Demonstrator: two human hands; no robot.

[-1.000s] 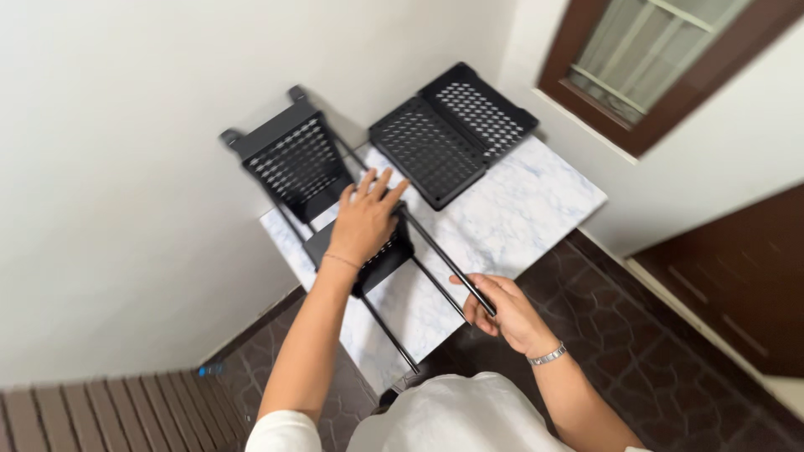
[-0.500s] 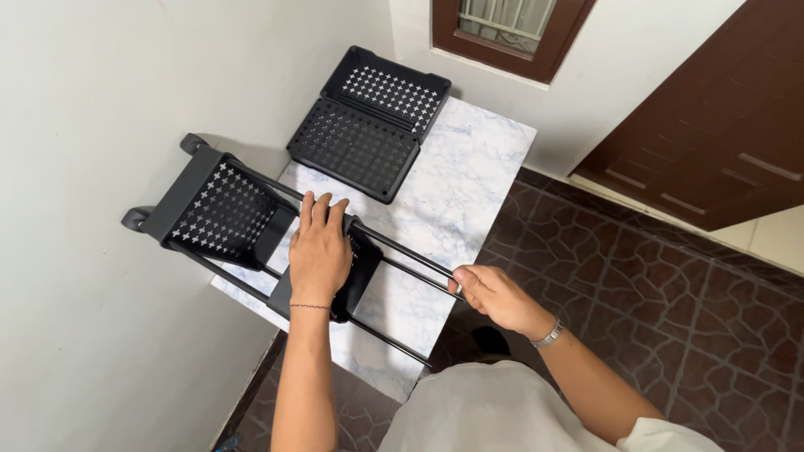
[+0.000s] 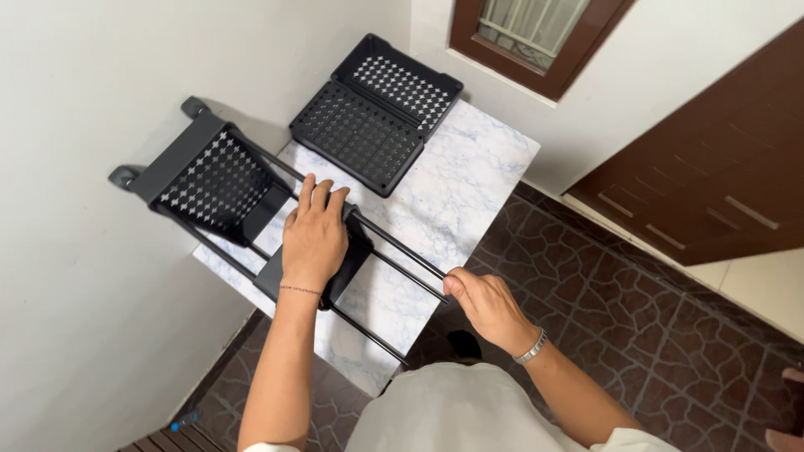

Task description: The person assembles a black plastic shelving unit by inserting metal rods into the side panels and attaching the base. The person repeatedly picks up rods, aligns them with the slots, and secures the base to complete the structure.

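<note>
Head view, looking down. A black folding cart (image 3: 251,209) lies flat across the near left part of a marble table (image 3: 469,184), its perforated base plate (image 3: 213,180) hanging past the table's left edge toward the wall (image 3: 100,84). Two small wheels (image 3: 126,176) sit at the far end of that plate, just beside the wall.

My left hand (image 3: 314,238) lies palm down, fingers spread forward, flat on the cart's black centre block (image 3: 335,268), pressing rather than gripping; the fingertips touch the far rod (image 3: 394,243).

My right hand (image 3: 486,305) is closed around the handle end (image 3: 444,289) of the cart, at the table's near right edge, thumb on top, fingers curled under. The two thin rods run from that handle back under my left hand to the base plate.

A black perforated crate (image 3: 377,113), folded open into two panels, lies on the far part of the table, apart from the cart and from both hands.

Right of the table: dark brown tiled floor (image 3: 636,318), a brown door (image 3: 720,176), a window frame (image 3: 536,42) above.

A bracelet shows on my right wrist, a thin band on my left.
</note>
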